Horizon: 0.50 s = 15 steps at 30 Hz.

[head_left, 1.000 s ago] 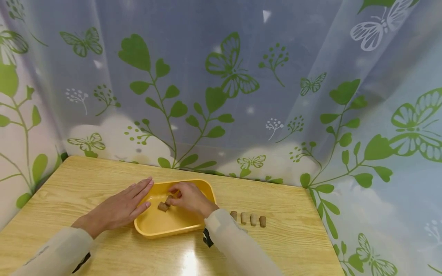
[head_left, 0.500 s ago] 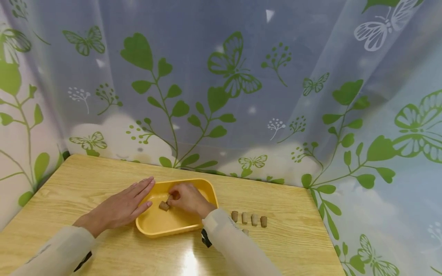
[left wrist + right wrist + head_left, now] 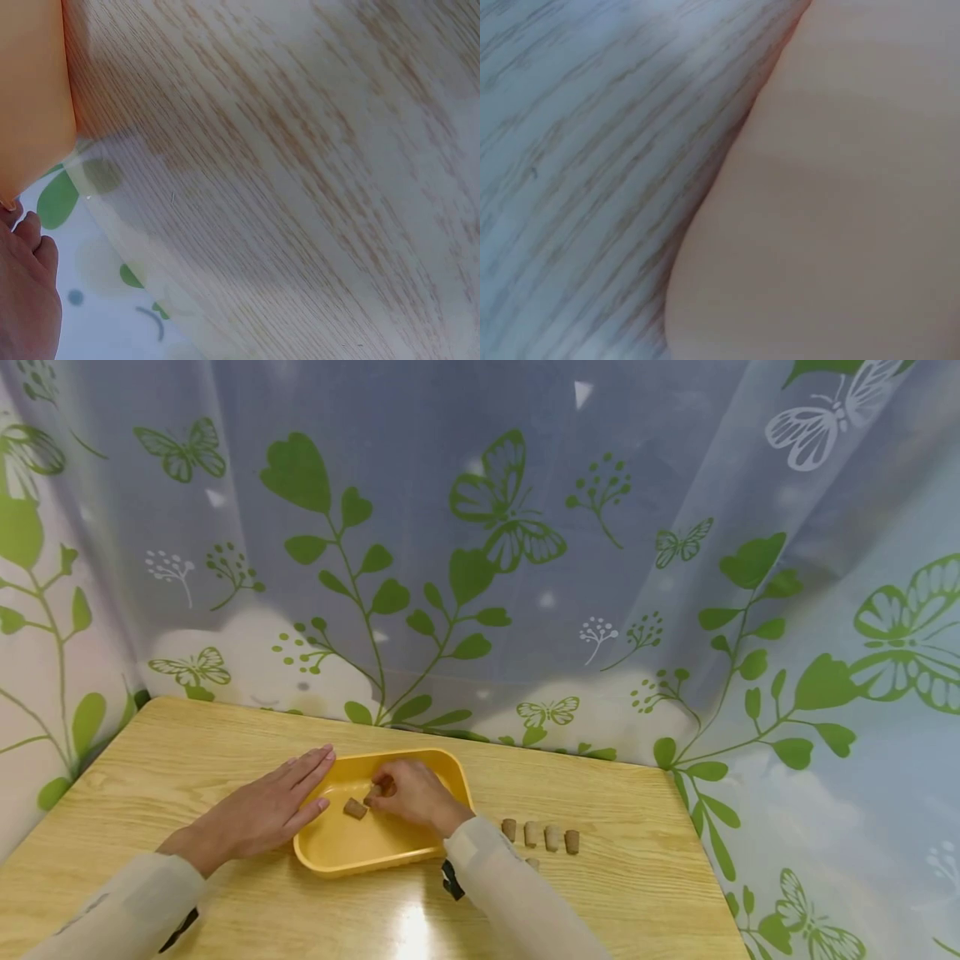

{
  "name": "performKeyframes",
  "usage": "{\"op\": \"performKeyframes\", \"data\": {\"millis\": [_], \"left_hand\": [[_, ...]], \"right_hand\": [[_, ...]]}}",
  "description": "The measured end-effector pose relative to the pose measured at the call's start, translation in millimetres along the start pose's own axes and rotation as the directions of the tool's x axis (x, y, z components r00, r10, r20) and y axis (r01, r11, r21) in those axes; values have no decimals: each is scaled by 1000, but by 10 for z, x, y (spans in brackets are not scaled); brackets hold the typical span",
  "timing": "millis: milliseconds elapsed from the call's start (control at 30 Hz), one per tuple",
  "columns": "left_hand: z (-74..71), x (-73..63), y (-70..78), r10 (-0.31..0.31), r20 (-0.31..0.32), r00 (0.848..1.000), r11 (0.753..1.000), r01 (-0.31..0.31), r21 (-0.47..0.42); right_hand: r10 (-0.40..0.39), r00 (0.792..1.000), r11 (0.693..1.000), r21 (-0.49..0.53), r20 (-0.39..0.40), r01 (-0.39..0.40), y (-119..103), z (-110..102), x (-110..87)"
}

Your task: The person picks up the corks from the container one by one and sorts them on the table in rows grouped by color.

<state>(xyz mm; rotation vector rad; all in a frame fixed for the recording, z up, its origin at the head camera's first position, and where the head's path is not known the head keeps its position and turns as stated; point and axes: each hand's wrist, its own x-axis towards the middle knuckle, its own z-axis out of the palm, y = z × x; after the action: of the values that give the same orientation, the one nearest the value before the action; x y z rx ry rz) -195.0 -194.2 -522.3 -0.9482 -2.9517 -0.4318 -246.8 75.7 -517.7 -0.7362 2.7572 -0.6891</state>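
A yellow plastic basin [image 3: 367,852] stands on the wooden table in the head view. My left hand [image 3: 258,806] rests against its left rim with fingers straight; part of that hand [image 3: 26,292] shows at the lower left of the left wrist view. Inside the basin, my right hand [image 3: 412,795] pinches a small brown cork [image 3: 371,795] between thumb and fingers, which partly hide it. Another cork [image 3: 355,808] lies on the basin floor just left of it. Only the basin wall [image 3: 817,225] and table show in the right wrist view, no fingers.
Right of the basin, several corks [image 3: 552,837] stand in a row on the table [image 3: 630,877]. One more cork [image 3: 532,863] is partly hidden by my right sleeve. A patterned curtain [image 3: 420,568] hangs along the table's back edge.
My right hand has shifted slightly right with its cork, and a small gap now shows between it and the cork on the basin floor. My left hand stays in place.
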Motion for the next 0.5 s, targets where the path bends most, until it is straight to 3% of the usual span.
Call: {"op": "performKeyframes", "data": {"millis": [233, 500], "left_hand": [[1, 3, -3, -14, 15, 1000, 1000, 15, -19], [-12, -5, 6, -13, 17, 1000, 999, 14, -39]], "right_hand": [[6, 1000, 1000, -19, 4, -6, -9, -45, -46], [1, 1000, 999, 46, 1, -1, 13, -60, -133]]}}
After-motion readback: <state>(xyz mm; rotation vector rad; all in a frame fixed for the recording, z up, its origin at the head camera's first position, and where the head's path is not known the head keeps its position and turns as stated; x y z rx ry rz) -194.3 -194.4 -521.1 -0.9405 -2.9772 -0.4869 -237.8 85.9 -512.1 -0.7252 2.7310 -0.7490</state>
